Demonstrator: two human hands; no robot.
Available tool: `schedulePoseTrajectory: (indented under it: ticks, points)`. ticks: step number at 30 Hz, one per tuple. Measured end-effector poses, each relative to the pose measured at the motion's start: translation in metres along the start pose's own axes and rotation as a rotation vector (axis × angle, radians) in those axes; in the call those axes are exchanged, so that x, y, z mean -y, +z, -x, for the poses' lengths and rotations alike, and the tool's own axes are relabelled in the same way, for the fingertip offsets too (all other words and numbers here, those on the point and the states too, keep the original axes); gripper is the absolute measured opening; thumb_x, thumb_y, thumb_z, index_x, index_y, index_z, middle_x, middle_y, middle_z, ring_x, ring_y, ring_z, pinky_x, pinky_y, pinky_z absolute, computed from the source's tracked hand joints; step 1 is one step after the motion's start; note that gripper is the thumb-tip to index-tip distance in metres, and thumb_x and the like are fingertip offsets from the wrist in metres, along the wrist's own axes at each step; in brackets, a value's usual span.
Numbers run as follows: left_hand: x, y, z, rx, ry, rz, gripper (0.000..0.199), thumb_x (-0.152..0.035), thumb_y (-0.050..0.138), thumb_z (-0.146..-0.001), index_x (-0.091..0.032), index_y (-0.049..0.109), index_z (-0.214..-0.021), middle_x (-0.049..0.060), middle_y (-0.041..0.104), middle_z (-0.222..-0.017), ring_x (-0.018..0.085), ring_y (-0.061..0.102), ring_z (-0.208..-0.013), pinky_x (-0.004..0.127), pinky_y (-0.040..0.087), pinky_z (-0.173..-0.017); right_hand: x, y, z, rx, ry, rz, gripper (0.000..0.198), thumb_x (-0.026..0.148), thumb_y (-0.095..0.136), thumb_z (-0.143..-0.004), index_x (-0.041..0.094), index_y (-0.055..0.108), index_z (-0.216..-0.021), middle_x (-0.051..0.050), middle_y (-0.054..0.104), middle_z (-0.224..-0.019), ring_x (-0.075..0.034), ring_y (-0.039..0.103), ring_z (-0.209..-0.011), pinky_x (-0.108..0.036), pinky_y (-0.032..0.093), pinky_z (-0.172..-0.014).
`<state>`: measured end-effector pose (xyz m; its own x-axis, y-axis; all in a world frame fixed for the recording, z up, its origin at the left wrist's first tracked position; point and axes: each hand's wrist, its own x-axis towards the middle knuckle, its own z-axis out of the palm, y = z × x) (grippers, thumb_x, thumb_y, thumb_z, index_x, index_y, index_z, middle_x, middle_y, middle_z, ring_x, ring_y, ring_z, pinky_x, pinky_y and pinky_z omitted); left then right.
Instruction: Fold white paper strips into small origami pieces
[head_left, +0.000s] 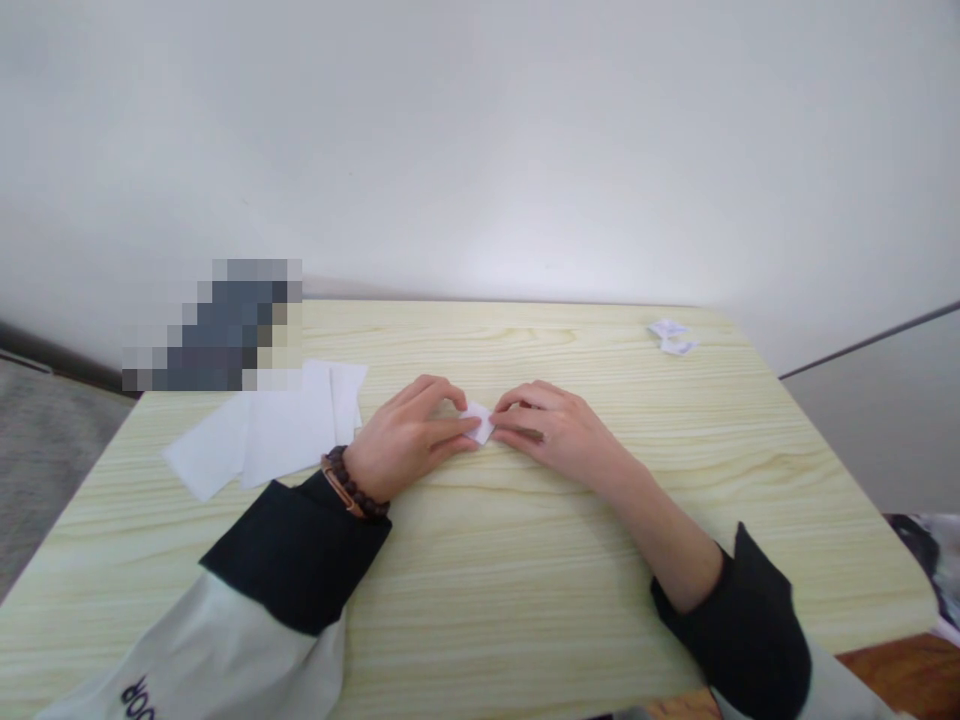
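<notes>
A small folded piece of white paper point(480, 424) lies low over the middle of the table, between my two hands. My left hand point(420, 428) grips its left side, fingers bent and pressed onto it. On the right side, the fingertips of my right hand point(544, 422) pinch its edge. Behind my left wrist, several loose white paper sheets point(289, 425) overlap one another on the tabletop. Two small folded paper pieces point(675, 338) lie apart from my hands, toward the far right corner.
The pale wood-grain table point(510, 600) stands against a white wall point(495, 150). A dark pixelated object point(225, 330) is at the back left corner. The right table edge slants down toward a dark item point(916, 555) beside it.
</notes>
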<state>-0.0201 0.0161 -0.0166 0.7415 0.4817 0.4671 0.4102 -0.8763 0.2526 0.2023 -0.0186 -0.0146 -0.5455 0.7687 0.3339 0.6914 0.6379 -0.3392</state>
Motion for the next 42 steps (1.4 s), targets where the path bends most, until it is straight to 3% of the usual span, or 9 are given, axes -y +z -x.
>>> schedulePoseTrajectory:
  ticks: [12, 25, 35, 42]
  points:
    - [-0.003, 0.002, 0.000, -0.047, 0.060, -0.103, 0.020, -0.017, 0.047, -0.091, -0.015, 0.066, -0.093, 0.008, 0.070, -0.090, 0.017, 0.064, -0.084, 0.029, 0.054, -0.076, -0.007, 0.010, 0.000, -0.082, -0.006, -0.176, 0.020, 0.032, 0.055, -0.088, 0.020, 0.071, -0.095, -0.005, 0.066, -0.090, -0.014, 0.060, -0.081, -0.027, 0.050, -0.074]
    - [-0.007, 0.005, 0.002, -0.077, -0.024, -0.125, 0.017, -0.024, 0.052, -0.089, -0.018, 0.067, -0.092, 0.005, 0.073, -0.090, 0.017, 0.067, -0.085, 0.029, 0.055, -0.078, 0.002, 0.007, -0.001, -0.053, -0.024, 0.016, 0.026, 0.030, 0.046, -0.094, 0.021, 0.070, -0.092, -0.007, 0.065, -0.092, -0.016, 0.059, -0.082, -0.030, 0.047, -0.075]
    - [-0.005, 0.009, 0.001, -0.143, -0.066, -0.023, 0.015, -0.022, 0.054, -0.088, -0.018, 0.069, -0.087, 0.005, 0.070, -0.087, 0.017, 0.060, -0.086, 0.029, 0.052, -0.079, 0.005, 0.009, -0.001, -0.094, 0.150, -0.165, 0.014, 0.026, 0.053, -0.089, 0.019, 0.065, -0.088, -0.005, 0.061, -0.086, -0.014, 0.058, -0.077, -0.026, 0.047, -0.069]
    - [-0.004, 0.010, 0.003, -0.135, -0.126, -0.042, 0.019, -0.021, 0.051, -0.090, -0.017, 0.068, -0.084, 0.005, 0.064, -0.080, 0.016, 0.057, -0.077, 0.027, 0.050, -0.069, 0.006, 0.012, -0.004, -0.070, 0.214, -0.223, 0.013, 0.026, 0.055, -0.089, 0.018, 0.062, -0.081, -0.003, 0.059, -0.079, -0.014, 0.055, -0.076, -0.026, 0.045, -0.070]
